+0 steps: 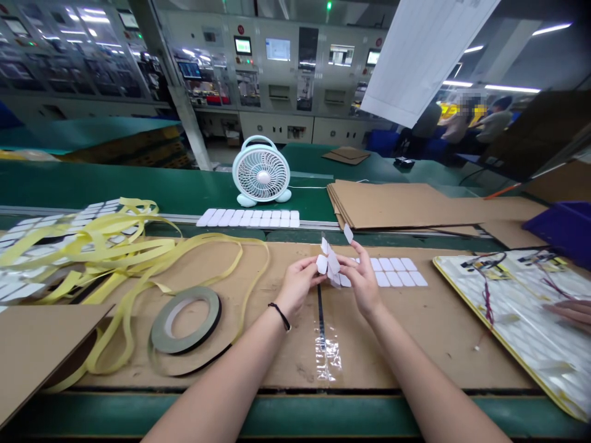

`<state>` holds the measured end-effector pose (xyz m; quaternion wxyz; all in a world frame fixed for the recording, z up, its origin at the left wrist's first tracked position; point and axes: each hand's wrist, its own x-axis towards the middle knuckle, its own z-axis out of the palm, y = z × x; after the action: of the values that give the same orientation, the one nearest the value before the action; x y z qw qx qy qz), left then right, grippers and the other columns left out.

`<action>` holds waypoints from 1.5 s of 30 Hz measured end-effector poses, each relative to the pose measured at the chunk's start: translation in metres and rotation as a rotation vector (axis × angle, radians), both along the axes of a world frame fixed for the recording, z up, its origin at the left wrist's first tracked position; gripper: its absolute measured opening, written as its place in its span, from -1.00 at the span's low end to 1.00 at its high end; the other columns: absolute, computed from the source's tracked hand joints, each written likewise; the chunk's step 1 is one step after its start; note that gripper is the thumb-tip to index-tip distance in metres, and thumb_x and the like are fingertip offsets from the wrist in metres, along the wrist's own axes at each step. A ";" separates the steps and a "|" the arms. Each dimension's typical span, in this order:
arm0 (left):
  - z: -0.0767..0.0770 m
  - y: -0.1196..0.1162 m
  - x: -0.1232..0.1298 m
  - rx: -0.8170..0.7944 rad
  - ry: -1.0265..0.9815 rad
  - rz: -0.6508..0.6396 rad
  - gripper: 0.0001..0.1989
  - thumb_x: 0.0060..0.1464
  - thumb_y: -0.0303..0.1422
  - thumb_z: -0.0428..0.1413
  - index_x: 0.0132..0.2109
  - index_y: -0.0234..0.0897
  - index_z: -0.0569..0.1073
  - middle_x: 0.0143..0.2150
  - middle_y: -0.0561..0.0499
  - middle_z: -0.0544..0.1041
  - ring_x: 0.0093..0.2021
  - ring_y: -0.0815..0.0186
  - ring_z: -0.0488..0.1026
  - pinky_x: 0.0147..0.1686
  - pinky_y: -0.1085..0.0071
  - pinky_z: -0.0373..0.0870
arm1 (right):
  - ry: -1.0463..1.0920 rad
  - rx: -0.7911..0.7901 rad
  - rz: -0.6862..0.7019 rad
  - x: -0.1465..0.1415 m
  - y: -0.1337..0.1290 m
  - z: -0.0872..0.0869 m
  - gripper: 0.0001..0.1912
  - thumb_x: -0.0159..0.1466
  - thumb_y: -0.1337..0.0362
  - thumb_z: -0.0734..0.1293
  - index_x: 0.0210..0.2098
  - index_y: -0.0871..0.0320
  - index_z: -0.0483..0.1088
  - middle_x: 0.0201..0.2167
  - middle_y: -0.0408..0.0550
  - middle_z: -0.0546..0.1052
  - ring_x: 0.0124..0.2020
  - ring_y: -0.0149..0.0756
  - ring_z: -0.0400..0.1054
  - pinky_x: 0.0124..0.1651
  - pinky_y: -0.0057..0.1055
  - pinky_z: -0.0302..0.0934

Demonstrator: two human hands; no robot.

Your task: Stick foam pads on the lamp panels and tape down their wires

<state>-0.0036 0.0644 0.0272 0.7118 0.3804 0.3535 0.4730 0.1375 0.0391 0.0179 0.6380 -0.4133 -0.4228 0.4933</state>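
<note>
My left hand (pixel 298 284) and my right hand (pixel 362 280) are raised close together above a cardboard work surface (pixel 429 332). Between their fingers is a small bunch of white rectangular pads (pixel 329 264), with one pad (pixel 348 234) pinched at my right fingertips. Just beyond my right hand, several more white pads (pixel 394 272) lie in neat rows. Below my hands lies a strip of black tape (pixel 320 314) on crumpled clear film (pixel 329 360). A roll of dark tape (pixel 185 320) lies to the left, beside tangled yellow backing strips (pixel 115 258).
A white desk fan (pixel 261 169) and a row of white pads (pixel 248 218) stand beyond the rail. A cardboard stack (pixel 392 204) lies back right. Right of me, a co-worker's hand (pixel 570 314) rests on a yellow-edged board (pixel 508 320) with wires. A purple bin (pixel 561 231) sits beyond it.
</note>
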 end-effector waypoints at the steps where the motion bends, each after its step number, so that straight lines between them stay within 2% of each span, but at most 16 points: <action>1: -0.001 0.000 0.000 0.000 -0.003 -0.003 -0.71 -0.04 -0.35 0.18 -0.15 -0.40 0.55 -0.08 -0.21 0.54 -0.11 0.19 0.48 -0.03 0.23 0.42 | -0.035 0.019 0.003 -0.001 0.000 0.000 -0.26 0.10 0.27 0.37 0.19 0.05 -0.05 -0.18 -0.02 0.54 -0.16 -0.20 0.41 -0.09 -0.21 0.28; 4: -0.006 0.001 0.000 0.002 -0.019 -0.027 -0.71 -0.03 -0.34 0.18 -0.14 -0.40 0.54 -0.09 -0.20 0.54 -0.11 0.21 0.48 -0.05 0.26 0.43 | -0.174 0.095 -0.026 -0.004 -0.001 -0.003 -0.16 0.05 0.29 0.43 0.20 0.03 -0.08 -0.20 -0.06 0.51 -0.18 -0.22 0.39 -0.07 -0.17 0.28; 8: -0.010 0.002 0.000 0.013 -0.019 -0.069 -0.72 -0.02 -0.35 0.16 -0.13 -0.36 0.53 -0.10 -0.17 0.55 -0.10 0.22 0.49 -0.06 0.30 0.43 | -0.366 0.163 -0.052 -0.007 -0.001 -0.007 -0.14 0.08 0.31 0.41 0.24 0.01 -0.11 -0.01 0.03 0.44 -0.10 -0.21 0.35 0.03 -0.12 0.24; 10: -0.010 0.003 0.000 0.003 -0.007 -0.065 -0.72 -0.03 -0.36 0.16 -0.13 -0.36 0.53 -0.10 -0.17 0.56 -0.11 0.23 0.49 -0.07 0.31 0.43 | -0.416 0.183 -0.058 -0.007 -0.001 -0.008 -0.16 0.09 0.31 0.40 0.24 0.02 -0.10 -0.06 0.02 0.46 -0.11 -0.21 0.37 0.04 -0.10 0.23; 13: -0.008 0.004 0.000 -0.026 0.019 -0.038 -0.74 -0.05 -0.39 0.16 -0.16 -0.38 0.53 -0.12 -0.17 0.56 -0.15 0.25 0.50 -0.11 0.33 0.45 | -0.439 0.210 -0.086 -0.008 -0.001 -0.010 -0.16 0.08 0.31 0.39 0.25 0.03 -0.10 -0.17 -0.05 0.48 -0.14 -0.21 0.38 0.04 -0.10 0.24; 18: -0.002 0.004 0.000 -0.047 0.058 -0.020 -0.78 -0.08 -0.39 0.17 -0.22 -0.37 0.53 -0.22 -0.12 0.57 -0.26 0.32 0.50 -0.21 0.41 0.45 | -0.461 0.228 -0.131 -0.009 0.001 -0.012 -0.09 0.02 0.33 0.41 0.25 -0.01 -0.10 -0.12 -0.04 0.45 -0.12 -0.21 0.37 -0.01 -0.14 0.28; 26: -0.002 0.001 0.002 -0.071 0.106 -0.038 -0.78 -0.06 -0.44 0.13 -0.21 -0.41 0.51 -0.28 -0.11 0.57 -0.33 0.37 0.49 -0.32 0.51 0.43 | -0.496 0.200 -0.150 -0.010 0.000 -0.006 -0.04 -0.06 0.37 0.44 0.24 -0.04 -0.05 -0.28 -0.15 0.41 -0.23 -0.26 0.36 -0.12 -0.25 0.33; 30: -0.003 0.001 0.001 -0.115 0.060 -0.063 -0.78 -0.01 -0.48 0.08 -0.18 -0.41 0.50 -0.21 -0.15 0.56 -0.29 0.35 0.50 -0.29 0.48 0.47 | -0.532 0.157 -0.164 -0.007 -0.005 0.001 -0.15 0.03 0.36 0.40 0.24 -0.05 -0.02 -0.28 -0.15 0.43 -0.23 -0.26 0.36 -0.10 -0.23 0.33; 33: -0.005 0.003 -0.001 -0.156 -0.003 -0.084 -0.82 0.03 -0.47 0.07 -0.19 -0.40 0.50 -0.20 -0.15 0.55 -0.28 0.36 0.50 -0.26 0.47 0.49 | -0.578 0.191 -0.196 -0.006 -0.008 0.005 -0.31 0.14 0.39 0.28 0.22 -0.05 0.03 -0.31 -0.15 0.46 -0.24 -0.27 0.37 -0.08 -0.22 0.31; 36: -0.008 0.007 -0.002 -0.176 -0.052 -0.080 -0.84 0.03 -0.50 0.08 -0.21 -0.39 0.50 -0.21 -0.13 0.55 -0.28 0.38 0.50 -0.26 0.49 0.49 | -0.608 0.217 -0.222 -0.007 -0.010 0.007 -0.35 0.16 0.42 0.24 0.21 -0.03 0.06 -0.37 -0.16 0.47 -0.26 -0.26 0.38 -0.07 -0.20 0.30; 39: -0.010 0.014 -0.005 -0.163 -0.050 -0.038 -0.81 0.03 -0.52 0.07 -0.18 -0.39 0.49 -0.16 -0.14 0.55 -0.23 0.34 0.50 -0.21 0.44 0.50 | -0.566 0.207 -0.237 -0.006 -0.008 0.009 -0.34 0.13 0.43 0.27 0.19 0.00 0.08 -0.42 -0.19 0.47 -0.31 -0.28 0.38 -0.10 -0.24 0.29; 41: -0.011 0.021 -0.009 -0.135 -0.004 0.044 -0.76 0.01 -0.56 0.05 -0.14 -0.38 0.47 -0.12 -0.14 0.54 -0.18 0.32 0.50 -0.16 0.39 0.50 | -0.491 0.192 -0.301 0.000 -0.005 0.011 -0.32 0.11 0.41 0.30 0.19 0.02 0.06 -0.45 -0.22 0.47 -0.35 -0.30 0.37 -0.15 -0.29 0.29; 43: -0.012 0.031 -0.016 -0.111 0.058 0.181 -0.71 -0.03 -0.61 0.04 -0.12 -0.37 0.44 -0.15 -0.11 0.54 -0.20 0.32 0.49 -0.12 0.32 0.49 | -0.413 0.191 -0.447 0.015 0.000 0.015 -0.27 0.12 0.38 0.32 0.23 0.05 -0.01 -0.45 -0.22 0.46 -0.37 -0.32 0.36 -0.17 -0.32 0.27; 45: -0.016 0.043 -0.025 -0.112 0.082 0.336 -0.68 -0.04 -0.64 0.02 -0.11 -0.35 0.41 -0.27 -0.04 0.53 -0.27 0.36 0.48 -0.08 0.24 0.48 | -0.375 0.220 -0.621 0.042 0.002 0.017 -0.21 0.14 0.33 0.32 0.26 0.07 -0.13 -0.37 -0.16 0.48 -0.30 -0.31 0.36 -0.10 -0.29 0.25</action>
<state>-0.0290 0.1078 0.0117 0.6277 0.2948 0.4666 0.5490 0.1795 0.0415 0.0351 0.7093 -0.5338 -0.4373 0.1439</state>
